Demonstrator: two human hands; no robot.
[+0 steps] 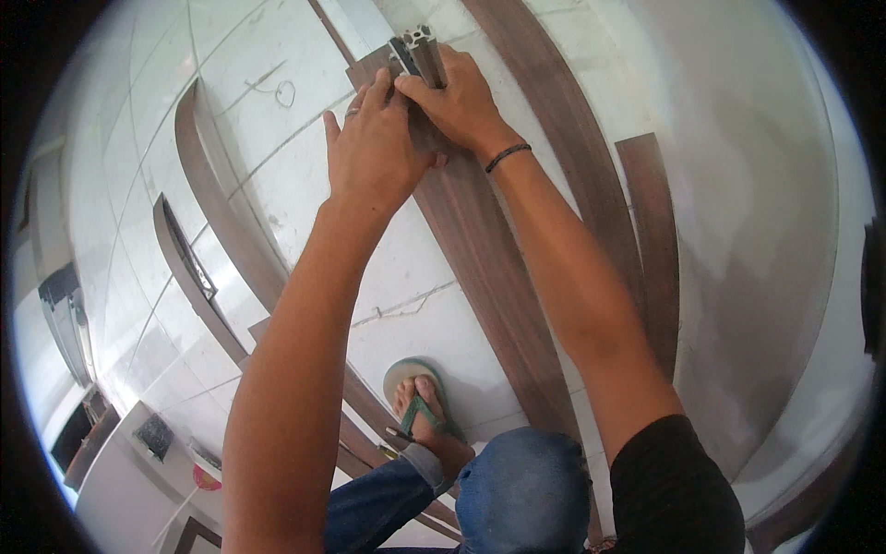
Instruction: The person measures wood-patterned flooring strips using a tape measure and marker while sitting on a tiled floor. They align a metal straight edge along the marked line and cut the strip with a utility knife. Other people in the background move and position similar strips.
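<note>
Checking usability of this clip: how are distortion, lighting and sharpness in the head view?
Head view: strong fisheye, so the brown planks and floor tile joints bow toward the dark rim; soft, even daylight with mild glare on the floor at right; both hands, left hand and right hand, are acceptably sharp on the metal rail.

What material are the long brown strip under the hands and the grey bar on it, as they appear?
The long brown strip looks like wood or wood-look laminate: dark brown, matt, with fine grain lines along its length. Solid wood or veneer, I cannot tell. The grey bar, pressed down by the left hand and right hand, appears to be extruded metal, probably aluminium: pale grey, with straight grooves.
</note>
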